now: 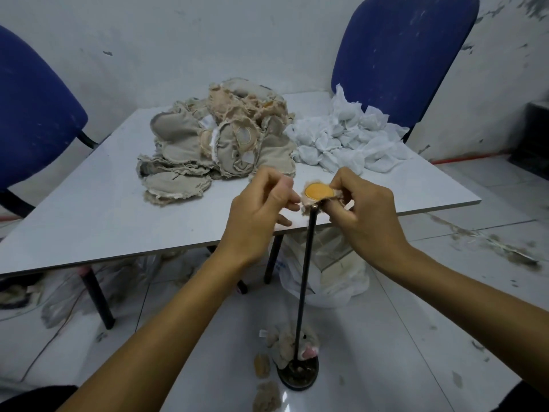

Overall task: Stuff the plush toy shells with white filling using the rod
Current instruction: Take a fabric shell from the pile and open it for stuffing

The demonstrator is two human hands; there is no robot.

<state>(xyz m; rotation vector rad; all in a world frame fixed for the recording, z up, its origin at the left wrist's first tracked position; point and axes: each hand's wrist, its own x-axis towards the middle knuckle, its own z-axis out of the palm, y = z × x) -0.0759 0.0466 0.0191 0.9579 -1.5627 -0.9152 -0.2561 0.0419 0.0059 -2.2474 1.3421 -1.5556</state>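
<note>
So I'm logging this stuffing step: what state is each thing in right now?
Left hand: curled, pinching the shell's edge.
Right hand: gripping the shell.
Shell: held on the rod's top, orange patch up.
Rod: upright on its base on the floor.
Shell pile: heaped on the table, flat, unstuffed.
Filling: white heap on the table beside the pile.
Plush toy: lying on the floor by the rod's base.
</note>
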